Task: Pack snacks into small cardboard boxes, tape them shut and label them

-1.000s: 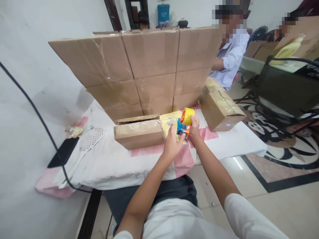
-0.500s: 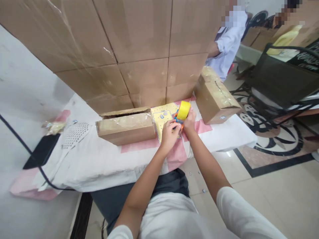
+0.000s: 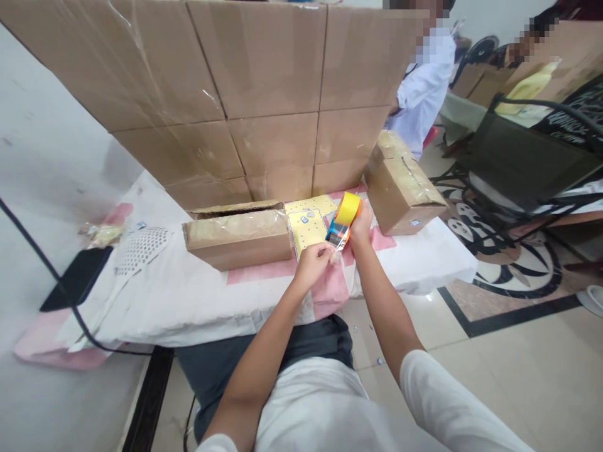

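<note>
A tape dispenser with a yellow roll and an orange and blue frame is gripped in my right hand. My left hand, just left of it, pinches the loose end of the clear packing tape near the dispenser's cutting edge. Both hands are above the table's front edge. Behind them a yellow patterned sheet lies on the table, with small pieces on it. To the left lies a long cardboard box, its top flap slightly raised, with tape across it.
Stacked cartons form a wall at the back. A taped cardboard box stands at the right. A phone-like black slab and a dark cable are at the left. A co-worker stands behind the cartons; a chair is farther right.
My left hand has drawn back toward me and left, away from the dispenser, pulling out a tape end. More of the dispenser's frame shows now.
</note>
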### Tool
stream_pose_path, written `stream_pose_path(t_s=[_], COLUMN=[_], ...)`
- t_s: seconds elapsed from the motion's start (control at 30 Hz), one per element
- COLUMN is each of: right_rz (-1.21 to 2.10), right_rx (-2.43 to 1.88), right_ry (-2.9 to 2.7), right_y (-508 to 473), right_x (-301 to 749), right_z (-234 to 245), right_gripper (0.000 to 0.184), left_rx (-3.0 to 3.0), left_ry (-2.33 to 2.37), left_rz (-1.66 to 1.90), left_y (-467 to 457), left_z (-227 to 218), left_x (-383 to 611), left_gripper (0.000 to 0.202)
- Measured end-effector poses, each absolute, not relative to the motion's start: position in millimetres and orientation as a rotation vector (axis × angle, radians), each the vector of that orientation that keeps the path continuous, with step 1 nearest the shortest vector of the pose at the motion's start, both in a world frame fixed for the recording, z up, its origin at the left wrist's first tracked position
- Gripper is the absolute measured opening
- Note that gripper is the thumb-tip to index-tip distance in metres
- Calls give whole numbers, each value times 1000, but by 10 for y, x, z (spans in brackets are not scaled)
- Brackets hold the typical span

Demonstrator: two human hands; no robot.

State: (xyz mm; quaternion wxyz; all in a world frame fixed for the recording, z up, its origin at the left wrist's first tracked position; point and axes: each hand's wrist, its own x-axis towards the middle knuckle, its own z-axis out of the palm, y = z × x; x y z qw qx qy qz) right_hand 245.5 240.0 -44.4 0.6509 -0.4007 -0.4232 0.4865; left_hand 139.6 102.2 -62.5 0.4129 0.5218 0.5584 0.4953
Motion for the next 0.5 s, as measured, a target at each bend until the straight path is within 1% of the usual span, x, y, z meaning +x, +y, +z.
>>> stream_pose_path(t_s=[0.07, 0.2, 0.33, 0.5], right_rz=[1032, 1050, 1175, 1387], right_rx=[-908, -917, -923, -937], right_ry=[-975, -929, -805, -751], right_y=[2410, 2393, 2392, 2485], right_x=[2471, 2486, 2474, 2448], right_z=[-417, -381, -405, -498], right_gripper=[60, 56, 53, 59], left_rx=[1323, 1335, 1306, 1312], left_ry=[1401, 1409, 1421, 1394], left_rz=[1225, 1183, 1171, 1191], left_y=[991, 934, 891, 905], left_z=[-635, -586, -545, -602], left_x=[1388, 1400, 1402, 1379], left_gripper=[19, 21, 21, 26])
